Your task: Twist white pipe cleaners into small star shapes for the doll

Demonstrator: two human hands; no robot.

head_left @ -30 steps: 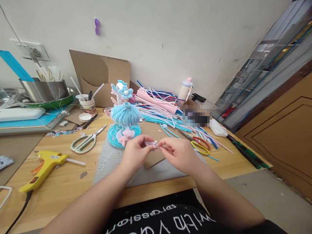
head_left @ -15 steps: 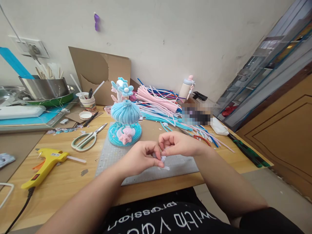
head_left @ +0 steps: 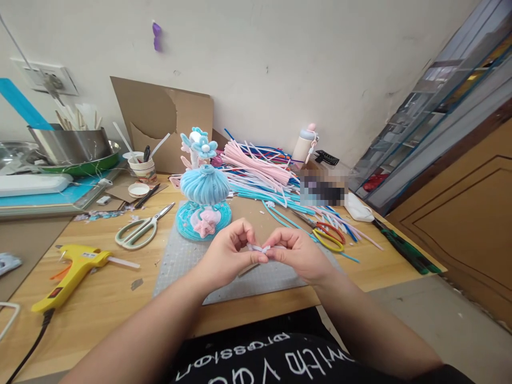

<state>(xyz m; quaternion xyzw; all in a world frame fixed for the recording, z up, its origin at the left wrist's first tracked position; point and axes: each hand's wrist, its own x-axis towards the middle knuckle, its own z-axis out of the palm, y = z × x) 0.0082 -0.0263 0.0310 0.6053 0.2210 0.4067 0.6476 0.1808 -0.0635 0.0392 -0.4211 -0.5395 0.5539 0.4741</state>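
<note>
My left hand (head_left: 236,250) and my right hand (head_left: 296,253) meet over the grey cutting mat (head_left: 180,272). Both pinch a short, pale lilac piece of pipe cleaner (head_left: 259,248), one hand at each side; the fingers cover its ends. Just behind my left hand stands a pipe-cleaner ornament: a round turquoise base (head_left: 186,225) with a pink starfish (head_left: 207,224), a pleated blue shell (head_left: 205,184) above it, and blue flowers (head_left: 205,146) on top. Beyond my right hand lie scissors with yellow and orange handles (head_left: 328,241).
Pink pipe cleaners (head_left: 258,168) lie in a heap with blue and white ones at the back. A yellow glue gun (head_left: 74,272) and light-green-handled scissors (head_left: 138,232) rest on the left. A bottle (head_left: 304,144) stands by the wall, near a paper cup (head_left: 143,169).
My right hand has dropped lower and turned, uncovering the yellow-handled scissors behind it. The lilac piece now shows stretched between the two hands, and the hands sit slightly further apart.
</note>
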